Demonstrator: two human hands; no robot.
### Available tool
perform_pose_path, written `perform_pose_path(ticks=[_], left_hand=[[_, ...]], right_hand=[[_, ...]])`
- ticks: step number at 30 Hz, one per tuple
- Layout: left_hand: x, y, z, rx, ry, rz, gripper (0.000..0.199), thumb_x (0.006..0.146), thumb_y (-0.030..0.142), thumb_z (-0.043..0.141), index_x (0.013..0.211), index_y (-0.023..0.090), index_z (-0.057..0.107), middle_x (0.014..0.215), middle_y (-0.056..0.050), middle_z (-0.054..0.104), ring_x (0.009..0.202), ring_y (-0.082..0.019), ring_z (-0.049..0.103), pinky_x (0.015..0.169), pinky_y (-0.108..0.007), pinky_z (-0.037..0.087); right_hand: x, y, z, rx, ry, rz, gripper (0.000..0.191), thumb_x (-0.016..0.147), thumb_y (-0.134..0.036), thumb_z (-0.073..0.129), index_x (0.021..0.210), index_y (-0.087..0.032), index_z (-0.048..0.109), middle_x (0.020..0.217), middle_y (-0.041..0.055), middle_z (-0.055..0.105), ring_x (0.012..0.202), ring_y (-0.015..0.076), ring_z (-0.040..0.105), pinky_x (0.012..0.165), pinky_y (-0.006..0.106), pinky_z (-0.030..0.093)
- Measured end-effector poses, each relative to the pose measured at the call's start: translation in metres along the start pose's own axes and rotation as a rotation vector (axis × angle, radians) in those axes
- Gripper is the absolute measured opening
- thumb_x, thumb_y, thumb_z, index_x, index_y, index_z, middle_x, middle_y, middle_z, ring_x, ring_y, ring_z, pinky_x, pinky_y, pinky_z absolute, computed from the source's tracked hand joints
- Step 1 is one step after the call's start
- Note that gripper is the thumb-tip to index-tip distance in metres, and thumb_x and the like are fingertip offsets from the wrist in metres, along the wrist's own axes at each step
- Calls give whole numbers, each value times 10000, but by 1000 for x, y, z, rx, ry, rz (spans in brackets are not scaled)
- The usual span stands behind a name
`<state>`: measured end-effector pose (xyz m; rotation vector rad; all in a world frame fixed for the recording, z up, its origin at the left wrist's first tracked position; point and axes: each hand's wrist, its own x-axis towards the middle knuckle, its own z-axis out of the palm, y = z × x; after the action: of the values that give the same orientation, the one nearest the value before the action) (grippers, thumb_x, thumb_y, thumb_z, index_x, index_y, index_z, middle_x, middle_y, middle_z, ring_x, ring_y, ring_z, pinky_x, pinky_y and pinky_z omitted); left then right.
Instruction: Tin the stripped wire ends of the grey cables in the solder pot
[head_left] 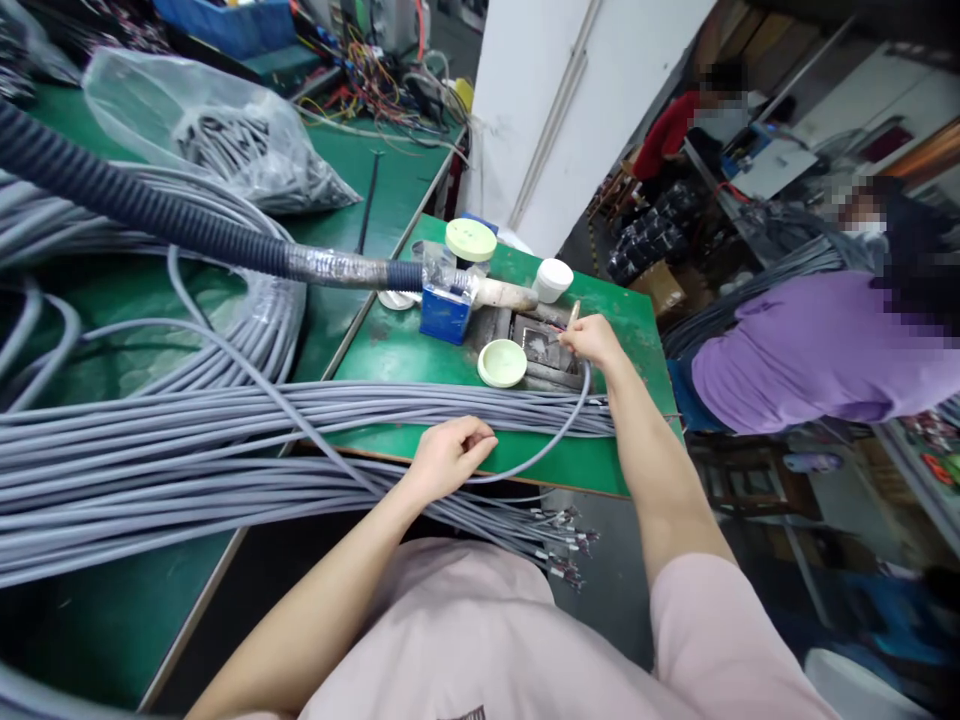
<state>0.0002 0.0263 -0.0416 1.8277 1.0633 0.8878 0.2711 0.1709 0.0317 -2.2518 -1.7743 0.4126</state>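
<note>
My right hand [592, 340] is closed round the end of a grey cable [559, 437] above a dark metal block with a silvery square [541, 345]. That cable curves down and back toward my left hand [454, 455], whose fingers are curled near the table's front edge, at the cable. Just left of the block sits a pale yellow-green dish [502, 363]. Behind it are a white cup [553, 280] and a yellow-green lid [471, 240]. A corrugated hose [300, 262] with a taped nozzle rests on a blue block [444, 314], pointing at the metal block.
A thick bundle of grey cables [187, 430] runs across both green tables, with stripped ends [566, 545] hanging in front. Coiled cable and a plastic bag [225, 135] lie at left. A white pillar [547, 100] stands behind. A person in purple [825, 350] is at right.
</note>
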Motion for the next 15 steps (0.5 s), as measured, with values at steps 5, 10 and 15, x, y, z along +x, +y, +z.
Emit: perform_pose_path(ticks=[5, 10, 15], left_hand=[[0, 1, 0, 11, 9, 16, 173, 861, 306, 548, 765, 187, 628, 670, 7, 619, 598, -112, 517, 587, -222, 368], [1, 1, 0, 28, 4, 20, 164, 866, 294, 545, 770, 185, 622, 667, 12, 610, 607, -107, 522, 601, -222, 374], [1, 2, 0, 33, 7, 14, 154, 868, 279, 541, 781, 186, 626, 672, 15, 607, 616, -105, 522, 604, -222, 377]], right_hand=[[11, 3, 12, -57, -13, 27, 158, 673, -191, 630, 654, -77, 738, 551, 61, 641, 545, 133, 588, 573, 235, 429], [16, 2, 17, -102, -32, 39, 147, 670, -185, 634, 666, -93, 749, 584, 85, 670, 650, 174, 652, 646, 243, 470], [19, -2, 20, -107, -40, 38, 108, 644, -167, 636, 594, -126, 722, 558, 69, 654, 655, 184, 652, 632, 244, 463]])
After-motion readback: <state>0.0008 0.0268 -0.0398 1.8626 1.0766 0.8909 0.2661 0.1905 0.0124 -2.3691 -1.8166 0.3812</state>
